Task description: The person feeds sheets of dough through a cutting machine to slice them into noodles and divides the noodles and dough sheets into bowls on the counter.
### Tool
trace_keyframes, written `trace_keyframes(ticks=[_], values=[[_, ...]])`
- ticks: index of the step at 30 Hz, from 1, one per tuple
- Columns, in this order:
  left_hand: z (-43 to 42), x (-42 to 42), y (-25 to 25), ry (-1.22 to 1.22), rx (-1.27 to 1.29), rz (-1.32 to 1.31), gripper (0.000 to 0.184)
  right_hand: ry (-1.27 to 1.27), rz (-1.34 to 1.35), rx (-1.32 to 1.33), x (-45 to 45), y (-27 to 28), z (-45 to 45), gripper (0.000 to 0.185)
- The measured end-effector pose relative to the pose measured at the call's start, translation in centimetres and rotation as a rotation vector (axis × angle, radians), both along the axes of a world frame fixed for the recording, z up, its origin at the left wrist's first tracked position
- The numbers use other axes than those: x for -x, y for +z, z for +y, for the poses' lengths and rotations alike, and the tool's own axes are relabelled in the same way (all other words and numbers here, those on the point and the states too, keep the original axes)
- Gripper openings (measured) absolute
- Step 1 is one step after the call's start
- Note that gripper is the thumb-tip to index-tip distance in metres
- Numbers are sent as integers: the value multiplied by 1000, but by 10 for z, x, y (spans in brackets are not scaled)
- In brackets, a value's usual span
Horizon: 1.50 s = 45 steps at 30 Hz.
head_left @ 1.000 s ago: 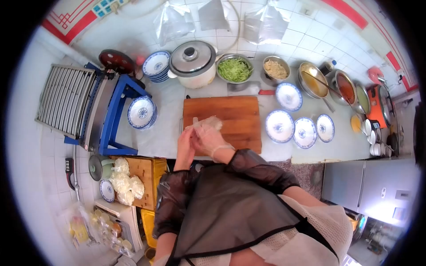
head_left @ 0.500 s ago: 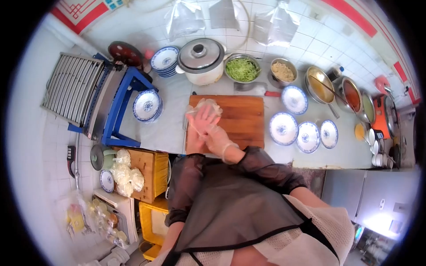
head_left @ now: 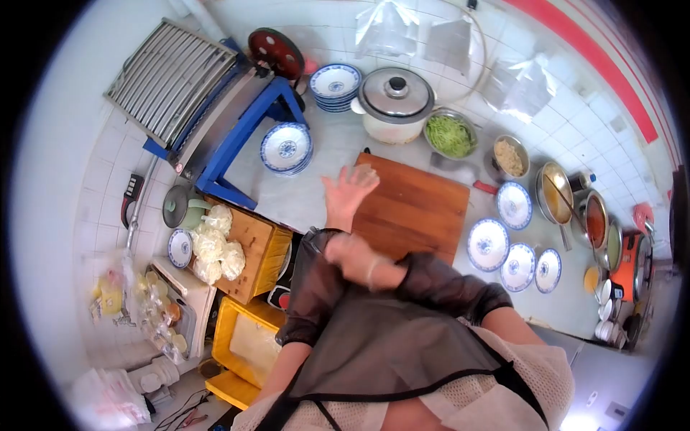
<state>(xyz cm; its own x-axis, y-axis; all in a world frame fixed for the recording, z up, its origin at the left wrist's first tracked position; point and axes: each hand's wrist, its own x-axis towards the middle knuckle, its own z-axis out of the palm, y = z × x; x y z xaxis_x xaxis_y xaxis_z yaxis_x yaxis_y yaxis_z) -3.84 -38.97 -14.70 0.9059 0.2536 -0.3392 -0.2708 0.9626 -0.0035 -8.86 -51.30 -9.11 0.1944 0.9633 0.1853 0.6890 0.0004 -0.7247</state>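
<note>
My left hand [head_left: 348,190] reaches over the left edge of the wooden board [head_left: 413,205], its fingers spread and thin clear plastic over the fingertips. My right hand [head_left: 357,262], with a clear glove cuff at its wrist, is at my left sleeve [head_left: 314,280]; its fingers are smeared by motion. A knife with a red handle [head_left: 486,187] lies behind the board. To the board's right stand several blue-and-white plates [head_left: 488,245]. A stack of such plates [head_left: 286,148] is to its left.
Behind the board are a lidded pot [head_left: 396,100], a bowl of shredded greens [head_left: 451,136] and a bowl of pale food [head_left: 509,157]. A blue-framed machine [head_left: 237,151] stands left. Wrapped dough-like lumps [head_left: 218,248] and a yellow crate [head_left: 244,341] are lower left.
The view has turned toward the left. My hands, together over the board before, have come apart; my right hand has moved back to my left sleeve and my left hand is spread.
</note>
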Motion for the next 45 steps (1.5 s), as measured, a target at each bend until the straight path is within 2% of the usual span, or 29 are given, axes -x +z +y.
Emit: trace_keyframes(ticks=[1,2,4,5,6,9,10,12,13,15,19,22,23,24,26,27,28,29,31,32,34,35,36,37,39,40,42,43,45], values=[[8,1,7,12,3,-2,70,55,112,-163,18,-1,6,9],[19,-1,17,28,-71,-10,77,67,105,-163,14,5,15,9],[37,7,22,56,-134,-2,84,-184,-58,-55,8,20,30,18],[46,13,20,74,-375,128,82,-341,93,-232,-3,22,40,24],[53,17,26,84,-619,254,82,-395,-43,-182,-16,21,48,43],[45,43,72,-63,-780,363,73,-479,36,-131,-35,25,85,54],[40,43,91,16,-703,425,63,-482,29,-130,-33,23,93,54],[59,43,76,-12,-702,417,62,-453,-7,109,-27,14,110,67],[73,43,62,-38,-705,414,61,-457,-9,109,-28,11,116,67],[97,47,37,-93,-713,418,60,-434,252,185,-29,6,129,62],[115,46,16,-71,-805,326,56,-599,36,98,-27,-4,152,41],[139,50,-18,-210,-709,200,66,-562,127,112,-28,-23,164,37],[140,51,-20,-208,-709,196,66,-542,282,102,-23,-20,165,17],[142,49,-21,-101,-635,254,70,-520,435,87,-19,-17,169,5],[151,42,-35,6,-552,302,76,-486,378,166,-9,-20,176,7],[161,41,-42,70,-225,124,78,-445,328,249,-2,-21,179,13],[167,40,-49,112,-63,28,79,-439,321,253,3,-23,182,13],[174,39,-55,146,102,-64,81,-436,261,114,8,-24,185,8],[176,48,-18,111,80,56,80,-414,204,-25,5,-26,192,4],[186,52,-26,124,78,55,80,-312,309,12,-1,-28,194,3],[224,60,-60,166,-167,169,89,-125,615,85,-32,-42,207,7],[242,65,-76,245,-340,303,84,-39,821,129,-57,-58,216,11],[257,69,-90,324,-510,437,78,-260,785,156,-90,-73,228,17],[264,72,-101,327,-508,437,78,-480,743,186,-122,-88,241,23],[276,72,-112,224,-703,738,71,-926,570,71,-171,-118,272,38],[273,66,-109,228,-708,739,71,-923,573,67,-185,-145,283,38],[268,47,-104,173,-780,925,70,-739,30,464,-208,-171,304,41],[274,41,-103,173,-793,924,70,-743,37,455,-216,-171,309,41],[284,29,-122,-40,-787,811,69,-616,104,460,-207,-128,292,48]])
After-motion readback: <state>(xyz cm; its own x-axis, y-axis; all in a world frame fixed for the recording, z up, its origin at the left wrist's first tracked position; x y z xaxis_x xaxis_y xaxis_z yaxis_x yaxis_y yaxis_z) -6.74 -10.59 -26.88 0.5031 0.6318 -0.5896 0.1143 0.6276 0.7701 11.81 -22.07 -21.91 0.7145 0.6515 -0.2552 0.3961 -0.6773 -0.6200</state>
